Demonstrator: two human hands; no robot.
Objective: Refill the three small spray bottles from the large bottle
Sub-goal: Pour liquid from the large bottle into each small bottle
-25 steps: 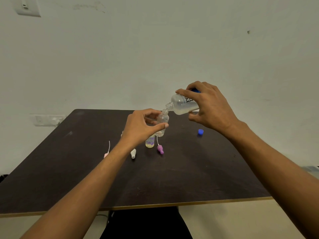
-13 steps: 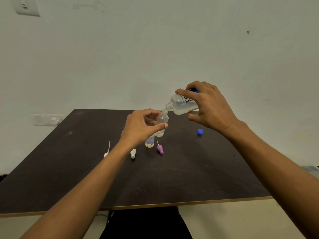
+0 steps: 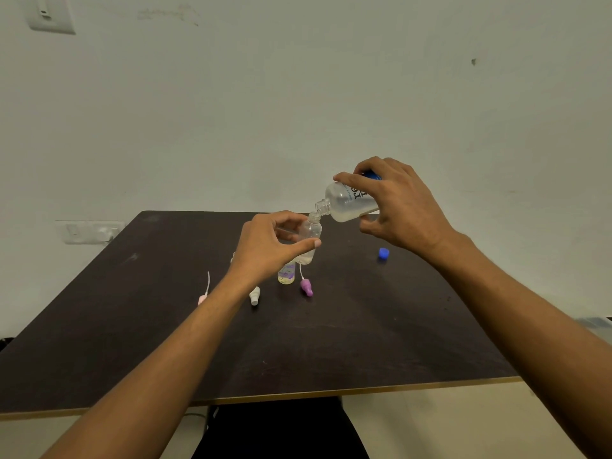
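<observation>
My right hand [image 3: 402, 210] grips the large clear bottle [image 3: 344, 203], tipped to the left with its open neck right over the mouth of a small clear spray bottle [image 3: 309, 241]. That small bottle is held upright above the table between the thumb and fingers of my left hand [image 3: 268, 248]. Below it a second small bottle [image 3: 286, 274] with a purple-patterned label stands on the table, partly hidden by my left hand. A third small bottle is not plainly visible.
On the dark table [image 3: 347, 342] lie a purple spray head [image 3: 306, 286], a white spray head [image 3: 254, 295] and a pink spray head [image 3: 202, 298] with thin tubes. The blue cap [image 3: 383, 253] sits at the right. A wall stands behind the far edge.
Almost nothing has moved; both hands keep the same pose, with the large bottle tipped over the small one.
</observation>
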